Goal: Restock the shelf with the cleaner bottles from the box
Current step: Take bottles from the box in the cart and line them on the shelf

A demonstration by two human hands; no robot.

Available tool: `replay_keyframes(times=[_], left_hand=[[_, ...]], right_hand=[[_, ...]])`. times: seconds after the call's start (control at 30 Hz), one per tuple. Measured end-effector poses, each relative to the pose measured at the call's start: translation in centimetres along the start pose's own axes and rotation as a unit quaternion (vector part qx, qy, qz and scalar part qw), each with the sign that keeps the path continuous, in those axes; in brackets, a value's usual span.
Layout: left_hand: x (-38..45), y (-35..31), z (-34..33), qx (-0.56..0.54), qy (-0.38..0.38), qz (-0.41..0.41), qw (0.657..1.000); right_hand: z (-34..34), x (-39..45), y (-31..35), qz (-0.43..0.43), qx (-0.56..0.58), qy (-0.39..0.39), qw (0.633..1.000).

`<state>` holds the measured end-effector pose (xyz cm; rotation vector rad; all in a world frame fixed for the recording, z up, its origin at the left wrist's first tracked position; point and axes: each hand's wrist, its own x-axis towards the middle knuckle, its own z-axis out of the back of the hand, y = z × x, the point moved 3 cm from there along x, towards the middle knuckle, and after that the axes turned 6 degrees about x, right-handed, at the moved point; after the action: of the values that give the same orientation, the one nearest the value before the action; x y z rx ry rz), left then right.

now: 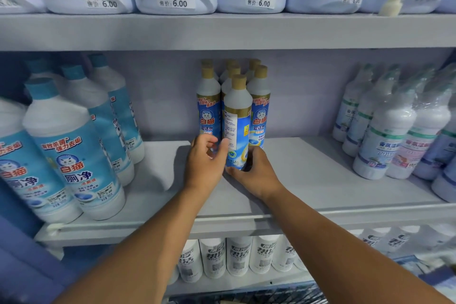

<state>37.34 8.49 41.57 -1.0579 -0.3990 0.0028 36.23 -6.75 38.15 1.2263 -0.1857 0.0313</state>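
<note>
Mid-shelf [308, 168], we seat a gold-capped cleaner bottle [237, 121] before its cluster [259, 106]: left hand [203, 163] curls round its base, right hand [256, 173] cups its foot. Next, we judge, release and fetch another.

gold-capped cleaner bottle [236, 121] upright, fronting cluster on shelf [308, 170].

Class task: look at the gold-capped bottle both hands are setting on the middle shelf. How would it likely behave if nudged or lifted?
The front bottle is tall and narrow, so it probably tips easily if pushed high up. Its glossy label suggests a slippery grip. It looks like rigid plastic, likely stiff and, if full, fairly heavy.
</note>
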Motion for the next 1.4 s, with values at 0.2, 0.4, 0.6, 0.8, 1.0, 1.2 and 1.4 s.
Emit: replay_keyframes(times=[0.2,0.4,0.6,0.8,1.0,1.2,1.4], left_hand=[[-2.7,-1.8,-2.0,0.007,0.011,0.005,1.0],[-2.3,-1.6,-1.7,-0.01,-0.002,0.026,1.0],[-1.5,-0.9,-0.1,-0.013,-0.003,0.042,0.999],[-0.3,0.0,1.5,0.04,0.003,0.035,0.999],[0.0,0.5,2.7,0.017,0.041,0.056,0.997],[-0.5,0.8,2.9,0.04,0.045,0.048,0.997],[-0.7,0.3,3.0,0.075,0.044,0.039,0.995]], right_hand=[[-0.7,0.3,0.2,0.066,-0.129,0.027,0.989],[-0.4,-1.4,1.9,0.062,-0.12,0.076,0.988],[0.1,-3.4,3.5,0.043,-0.178,0.122,0.975],[0.3,-3.7,3.8,0.021,-0.231,0.138,0.963],[0.7,-3.3,3.0,-0.018,-0.285,0.11,0.952],[0.8,-3.6,3.0,0.007,-0.34,0.083,0.937],[0.3,-3.7,3.6,0.002,-0.424,0.081,0.902]])
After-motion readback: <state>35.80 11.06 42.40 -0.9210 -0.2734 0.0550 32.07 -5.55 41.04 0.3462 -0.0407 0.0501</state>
